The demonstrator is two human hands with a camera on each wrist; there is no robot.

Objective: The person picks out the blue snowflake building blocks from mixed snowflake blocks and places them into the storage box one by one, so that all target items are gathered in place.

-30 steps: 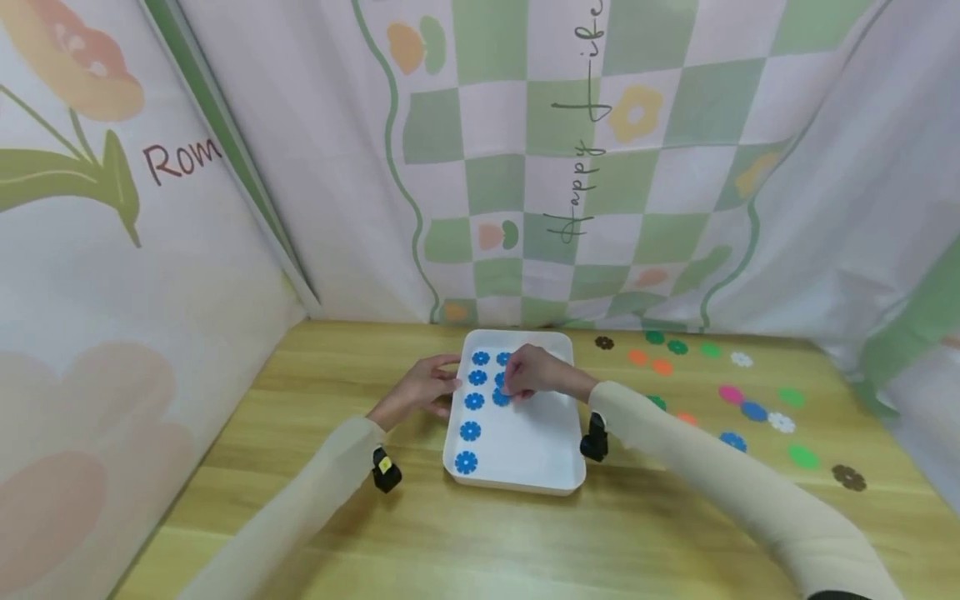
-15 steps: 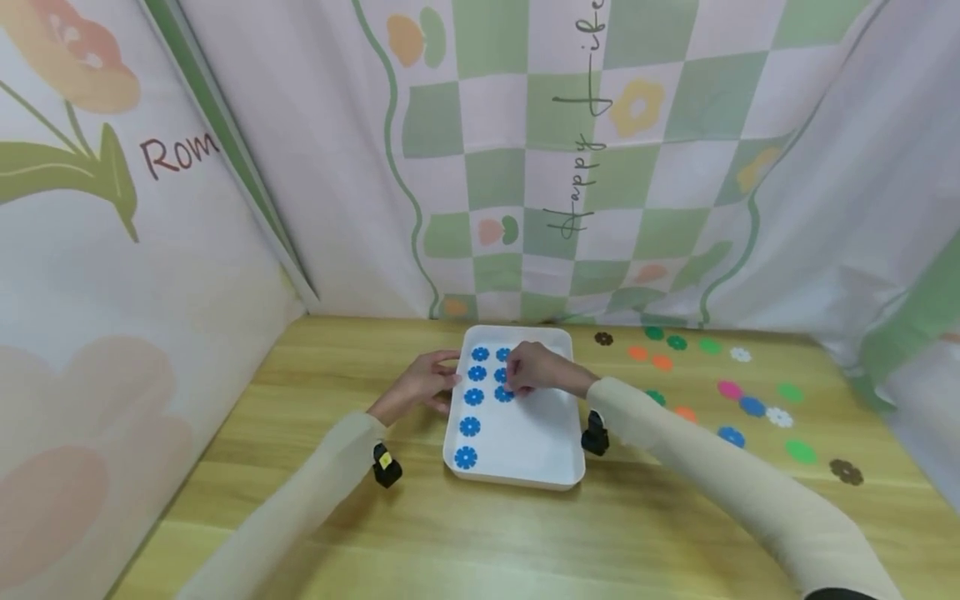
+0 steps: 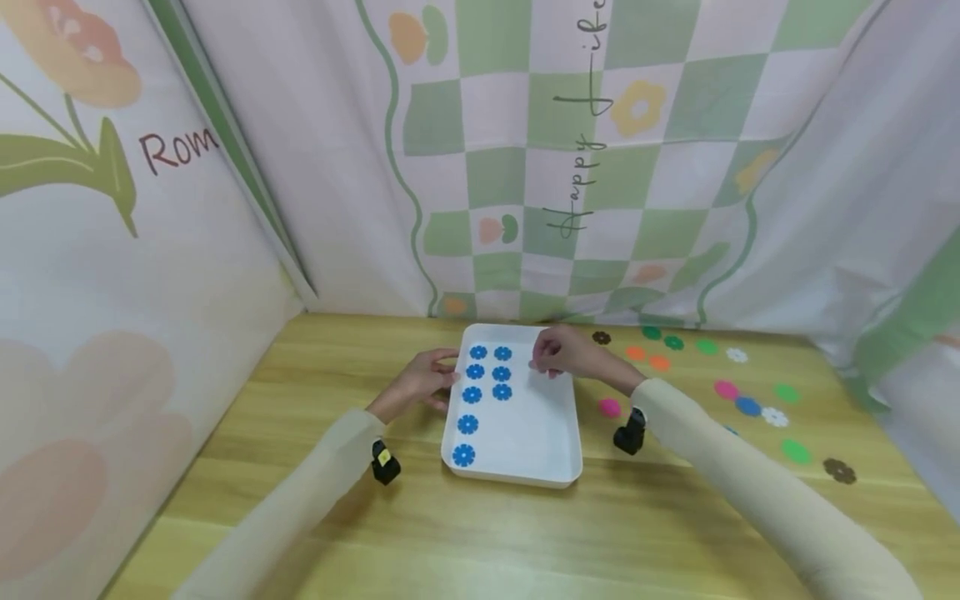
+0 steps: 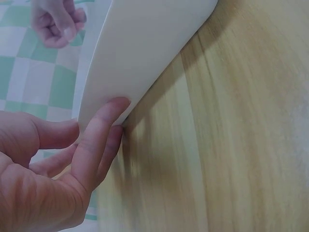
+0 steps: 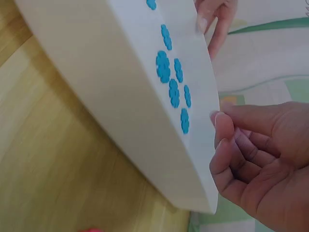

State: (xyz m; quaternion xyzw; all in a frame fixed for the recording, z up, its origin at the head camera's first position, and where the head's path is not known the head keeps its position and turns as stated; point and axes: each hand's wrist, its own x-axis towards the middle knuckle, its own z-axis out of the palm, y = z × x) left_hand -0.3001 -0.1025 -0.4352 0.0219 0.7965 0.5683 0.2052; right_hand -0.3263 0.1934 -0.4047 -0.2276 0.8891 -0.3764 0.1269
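A white tray lies on the wooden table with blue snowflake-shaped discs inside. Those discs form a longer column along the left wall and a shorter one beside it. At the tray's left side my left hand grips the wall, thumb at the rim and fingers against the outside. My right hand hovers over the tray's right part near the far end. Its fingers are curled with the thumb near the index fingertip, and nothing shows between them.
Loose discs in several colours lie right of the tray, among them a pink disc, a brown disc, a blue disc and a green disc. A patterned curtain hangs behind the table.
My right hand has left the lowest disc of the second column and moved right, uncovering that column. The discs lie flat. My left hand stays at the tray's wall.
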